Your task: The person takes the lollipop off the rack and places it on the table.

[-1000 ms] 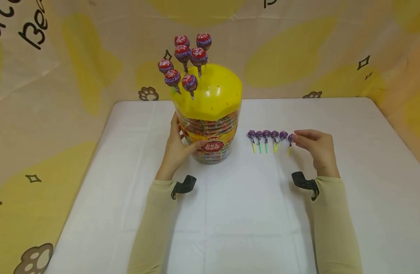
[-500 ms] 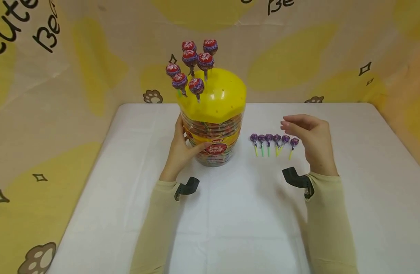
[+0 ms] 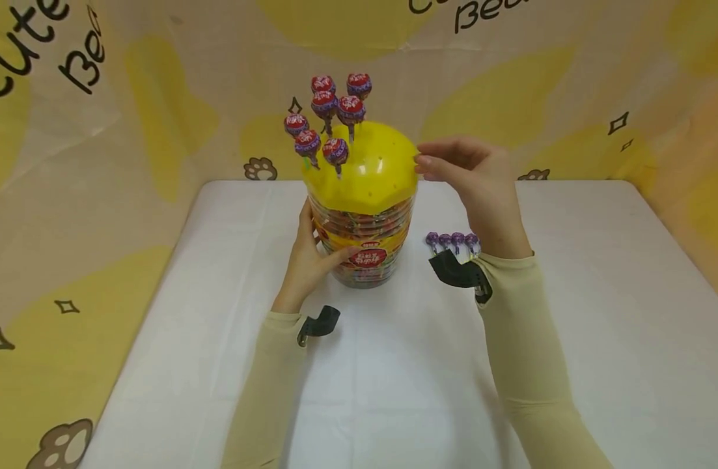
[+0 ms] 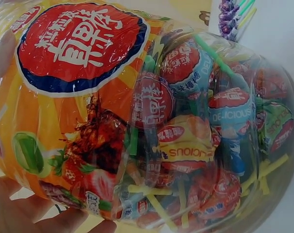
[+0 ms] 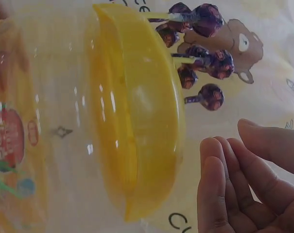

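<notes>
Beige sleeves (image 3: 265, 391) lie nearest, and beyond them stands a clear plastic jar (image 3: 364, 234), packed low down with wrapped sweets; it would probably feel bottom-heavy, stiff-walled and rather slick, best held by a spread hand round its label. The person's left hand (image 3: 312, 267) grips it there, at the jar's 8 o'clock, thumb across the front, fingers round the far side. Between 3 and 4 o'clock from the jar lies a row of lollipops (image 3: 457, 241), partly hidden by the right arm; they should be light, easiest pinched by stick or head. The right hand (image 3: 484, 195), thumb and fingertips apart and holding nothing, hovers at 3 o'clock just beside the glossy yellow lid (image 3: 388, 176). Farther up, a cluster of standing lollipops (image 3: 325, 105) rises from the lid's 10-to-12 o'clock side, before a patterned backdrop (image 3: 511, 91).
</notes>
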A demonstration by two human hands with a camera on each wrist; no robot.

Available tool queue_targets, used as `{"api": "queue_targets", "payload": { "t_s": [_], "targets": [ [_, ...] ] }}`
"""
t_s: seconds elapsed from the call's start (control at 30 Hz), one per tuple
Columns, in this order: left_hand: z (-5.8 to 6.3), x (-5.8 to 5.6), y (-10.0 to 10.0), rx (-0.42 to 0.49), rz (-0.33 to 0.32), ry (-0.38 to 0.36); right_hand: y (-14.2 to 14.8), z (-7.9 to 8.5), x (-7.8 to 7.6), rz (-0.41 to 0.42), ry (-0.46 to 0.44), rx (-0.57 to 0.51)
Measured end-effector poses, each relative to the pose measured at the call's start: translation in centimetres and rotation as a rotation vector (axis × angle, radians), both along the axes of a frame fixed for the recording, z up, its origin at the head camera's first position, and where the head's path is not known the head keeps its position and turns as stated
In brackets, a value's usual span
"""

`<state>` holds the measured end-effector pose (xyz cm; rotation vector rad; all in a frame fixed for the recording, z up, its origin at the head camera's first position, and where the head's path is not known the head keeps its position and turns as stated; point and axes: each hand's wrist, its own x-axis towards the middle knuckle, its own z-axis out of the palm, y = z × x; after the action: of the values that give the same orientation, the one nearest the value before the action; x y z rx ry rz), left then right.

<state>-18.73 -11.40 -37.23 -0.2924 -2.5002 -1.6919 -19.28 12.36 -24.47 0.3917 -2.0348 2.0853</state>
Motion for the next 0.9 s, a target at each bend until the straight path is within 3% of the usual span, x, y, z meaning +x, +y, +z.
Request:
{"api": "queue_targets", "payload": {
  "t_s": [0.4,0.67,0.9],
  "targets": [
    [0.1,0.1,0.0,0.005,-0.003,-0.003,-3.8,2.5,-1.5,-0.015,0.055,0.117],
    [0.0,0.1,0.0,0.008,0.002,-0.008,-5.3,2.8,-2.6,-0.025,0.073,0.091],
    [-0.1,0.0,0.0,-0.008,0.003,-0.019,-6.2,2.5,-3.6,-0.085,0.123,0.122]
  ]
}}
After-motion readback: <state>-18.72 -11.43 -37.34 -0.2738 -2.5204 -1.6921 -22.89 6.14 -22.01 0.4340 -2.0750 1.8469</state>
